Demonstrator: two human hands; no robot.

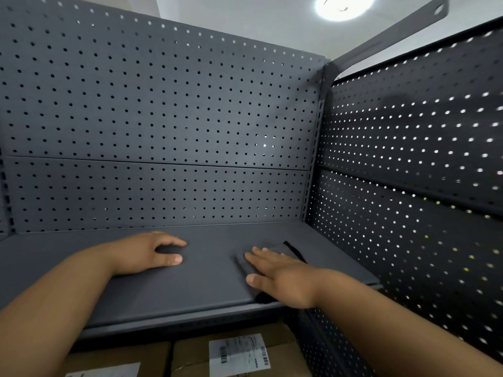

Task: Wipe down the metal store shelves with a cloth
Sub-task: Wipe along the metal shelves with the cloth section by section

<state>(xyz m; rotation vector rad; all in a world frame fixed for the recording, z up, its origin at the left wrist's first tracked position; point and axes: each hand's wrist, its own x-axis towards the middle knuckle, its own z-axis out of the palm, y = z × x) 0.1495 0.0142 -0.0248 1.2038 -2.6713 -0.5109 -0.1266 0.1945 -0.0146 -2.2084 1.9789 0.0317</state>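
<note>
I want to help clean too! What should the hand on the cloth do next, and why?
Probably slide the right hand, flat on the cloth, leftward along the shelf toward the left hand. The cloth lies near the shelf's right end, and bare shelf stretches to its left.

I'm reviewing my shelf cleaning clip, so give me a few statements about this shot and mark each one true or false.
1. The right hand lies flat, fingers straight, on a dark cloth on the shelf. True.
2. The left hand grips the cloth. False: it rests on bare shelf away from the cloth and holds nothing.
3. Labelled cardboard boxes sit below the shelf. True.
4. The back panel is solid sheet metal. False: it is perforated with rows of holes.
5. The ceiling light is off. False: it is glowing brightly.
</note>
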